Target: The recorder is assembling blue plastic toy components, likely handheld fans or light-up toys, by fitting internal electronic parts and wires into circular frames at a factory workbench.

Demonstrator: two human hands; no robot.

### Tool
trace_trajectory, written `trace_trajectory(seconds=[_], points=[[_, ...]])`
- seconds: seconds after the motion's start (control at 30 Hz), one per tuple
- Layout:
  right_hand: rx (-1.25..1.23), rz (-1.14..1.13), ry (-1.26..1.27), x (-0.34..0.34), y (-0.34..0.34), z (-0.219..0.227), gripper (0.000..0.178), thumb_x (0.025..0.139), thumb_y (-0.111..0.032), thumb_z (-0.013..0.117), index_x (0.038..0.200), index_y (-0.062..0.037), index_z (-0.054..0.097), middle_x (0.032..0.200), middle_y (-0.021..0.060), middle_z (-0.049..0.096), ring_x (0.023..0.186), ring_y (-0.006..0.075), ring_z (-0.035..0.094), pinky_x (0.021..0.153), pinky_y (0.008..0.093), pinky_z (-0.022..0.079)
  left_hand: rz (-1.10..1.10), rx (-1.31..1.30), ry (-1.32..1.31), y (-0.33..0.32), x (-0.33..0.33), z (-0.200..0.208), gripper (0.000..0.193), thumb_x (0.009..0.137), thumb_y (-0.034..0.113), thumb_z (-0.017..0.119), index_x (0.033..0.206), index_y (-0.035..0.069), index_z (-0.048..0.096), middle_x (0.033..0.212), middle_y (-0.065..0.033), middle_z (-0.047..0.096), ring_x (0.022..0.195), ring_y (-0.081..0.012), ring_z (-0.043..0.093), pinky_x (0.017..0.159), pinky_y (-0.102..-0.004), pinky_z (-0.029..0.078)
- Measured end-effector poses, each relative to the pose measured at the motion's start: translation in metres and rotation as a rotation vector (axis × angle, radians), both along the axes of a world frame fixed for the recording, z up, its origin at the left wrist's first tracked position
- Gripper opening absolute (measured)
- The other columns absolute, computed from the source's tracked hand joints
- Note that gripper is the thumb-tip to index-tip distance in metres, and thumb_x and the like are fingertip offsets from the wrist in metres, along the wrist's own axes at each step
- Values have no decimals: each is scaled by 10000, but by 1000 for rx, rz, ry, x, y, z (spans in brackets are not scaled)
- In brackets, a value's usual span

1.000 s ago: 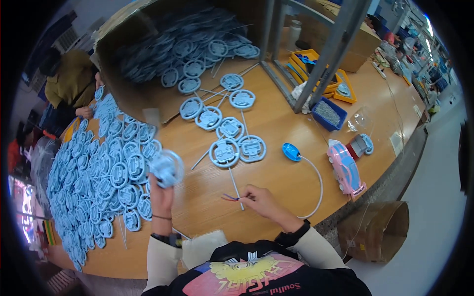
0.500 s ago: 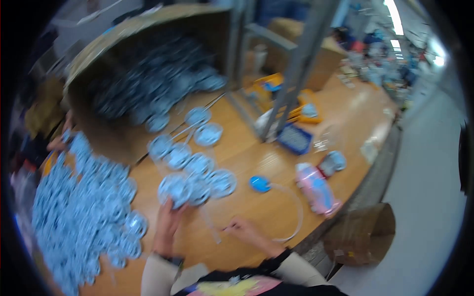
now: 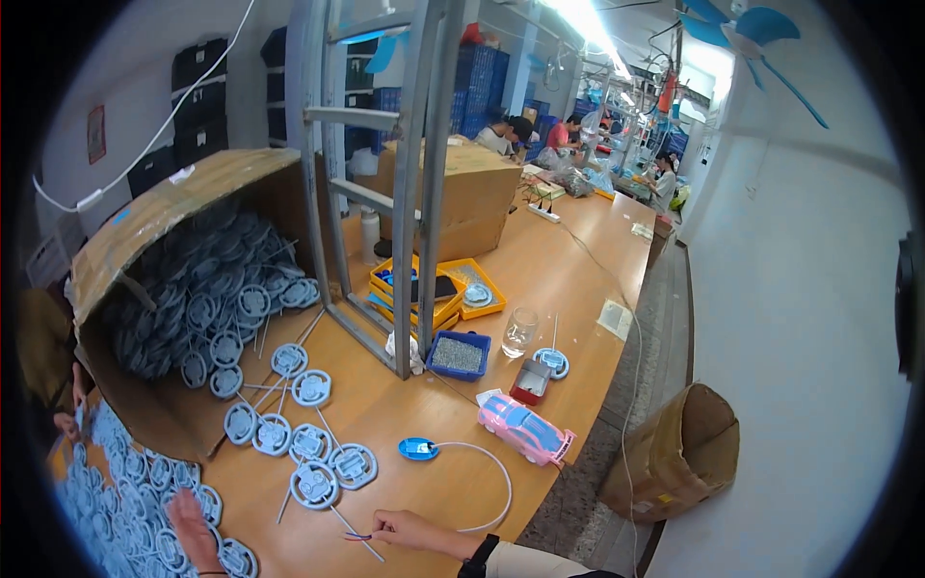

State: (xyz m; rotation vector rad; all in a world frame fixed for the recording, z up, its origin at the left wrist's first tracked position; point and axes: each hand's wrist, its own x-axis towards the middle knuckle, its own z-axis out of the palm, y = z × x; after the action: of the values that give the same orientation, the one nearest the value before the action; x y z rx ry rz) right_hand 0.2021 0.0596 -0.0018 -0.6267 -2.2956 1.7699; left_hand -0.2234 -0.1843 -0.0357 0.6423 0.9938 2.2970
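Observation:
My right hand (image 3: 409, 531) is closed in a pinch above the table, with thin dark red and blue wires (image 3: 357, 537) sticking out of its fingertips. A white cable (image 3: 509, 482) curves from a small blue oval plastic part (image 3: 418, 449) back to this hand. My left hand (image 3: 191, 528) has its fingers stretched out at the edge of a heap of grey-blue plastic toy steering wheels (image 3: 130, 496); nothing shows in it. Between the hands and the box lie several loose toy steering wheels (image 3: 314, 485), with thin pale rods among them.
A cardboard box (image 3: 183, 173) on its side holds more steering wheels. Beside it stands a grey metal frame (image 3: 416, 193). To the right are a blue tray (image 3: 459, 354), a glass (image 3: 519, 332), a small red box (image 3: 530, 382) and a pink toy car (image 3: 525, 429). Another person's hand (image 3: 66, 426) is at far left.
The view has swung up and right. My left hand has left the loose steering wheels for the heap at the left. My right hand still pinches the wires.

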Motion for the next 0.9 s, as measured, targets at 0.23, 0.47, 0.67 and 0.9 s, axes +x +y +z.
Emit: trace_trajectory(seconds=[0.23,0.47,0.67,0.9], points=[[49,-66,22,19,-2,-5,155,818,-174,596,809,-42,516,643,47,562,573,130,530,524,278,426,-68,-903,1701,141,170,14,557,696,-7,504,1246,3,410,1307,-225,371,1230,-382,340,1033,-431,285],[27,-120,30,37,-9,5,154,828,-178,598,822,-46,521,652,32,571,585,110,542,525,260,434,9,-794,1753,134,187,-18,493,680,26,534,1170,0,481,1228,-215,447,1114,-379,438,971,-440,348],[101,-106,93,27,-21,4,134,806,-168,617,822,-47,560,685,41,574,622,93,549,540,255,446,40,-840,1576,80,187,20,386,709,66,570,1090,15,535,1049,-190,557,949,-360,519,835,-418,420],[-8,-76,118,21,-27,59,119,806,-123,607,797,-16,555,645,63,558,589,123,539,549,266,441,29,-954,702,54,199,46,196,841,158,573,946,-3,616,797,-83,631,730,-168,582,671,-284,459]])
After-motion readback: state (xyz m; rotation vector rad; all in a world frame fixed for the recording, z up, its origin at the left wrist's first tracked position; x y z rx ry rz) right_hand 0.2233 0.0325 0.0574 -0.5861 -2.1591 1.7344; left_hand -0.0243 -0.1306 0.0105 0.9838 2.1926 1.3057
